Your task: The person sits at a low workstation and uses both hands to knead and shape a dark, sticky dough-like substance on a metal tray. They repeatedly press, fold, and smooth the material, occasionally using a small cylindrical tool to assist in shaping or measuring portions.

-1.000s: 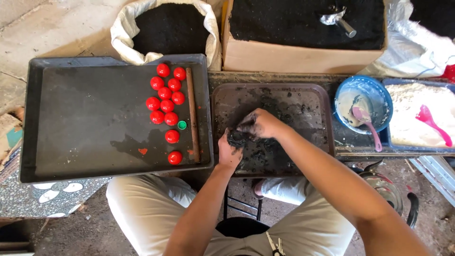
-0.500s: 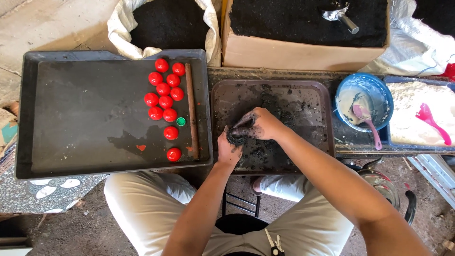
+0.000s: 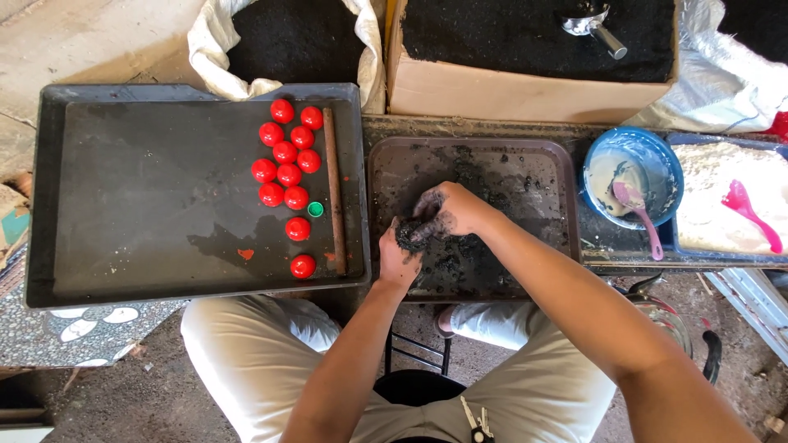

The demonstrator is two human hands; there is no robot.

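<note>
While both press together over the brown tray (image 3: 542, 156), the left hand (image 3: 400, 256) cups a dark lump (image 3: 408, 235) from below and the right hand (image 3: 447, 211) clenches it from above.

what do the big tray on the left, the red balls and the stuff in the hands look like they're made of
Large tray: probably plastic, dark grey, matte, with rounded moulded rims and scuffs. Red balls: smooth and glossy, with bright highlights; plastic or a coated surface, hard to tell. Dark clump pressed between left hand and right hand: moist, crumbly black matter like soil or charcoal paste, smearing the fingers.
</note>
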